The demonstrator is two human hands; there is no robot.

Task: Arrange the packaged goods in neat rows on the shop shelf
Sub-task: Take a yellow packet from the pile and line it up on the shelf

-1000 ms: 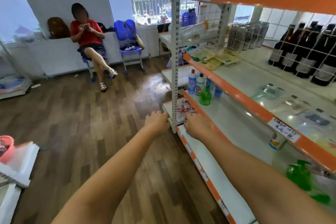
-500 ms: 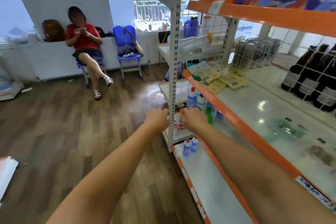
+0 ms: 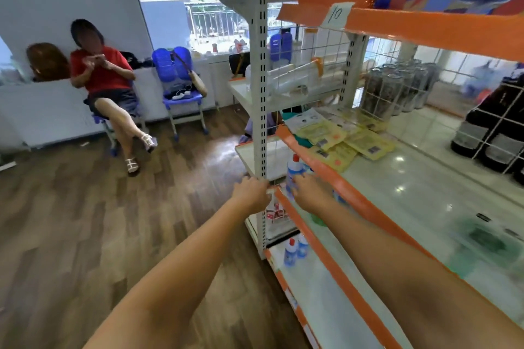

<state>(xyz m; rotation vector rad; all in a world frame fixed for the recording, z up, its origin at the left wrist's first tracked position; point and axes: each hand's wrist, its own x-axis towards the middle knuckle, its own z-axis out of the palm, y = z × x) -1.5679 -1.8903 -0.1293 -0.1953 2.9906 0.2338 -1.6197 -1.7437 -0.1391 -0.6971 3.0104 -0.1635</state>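
Right hand touches upright white bottle at shelf upright; grip unclear. Left hand beside post, nothing visibly held.

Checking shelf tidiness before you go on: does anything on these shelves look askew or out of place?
Yes. The yellow packets at the shelf's far end lie loosely overlapped at differing angles, not in rows. Below, two small bottles stand alone on the lowest shelf.
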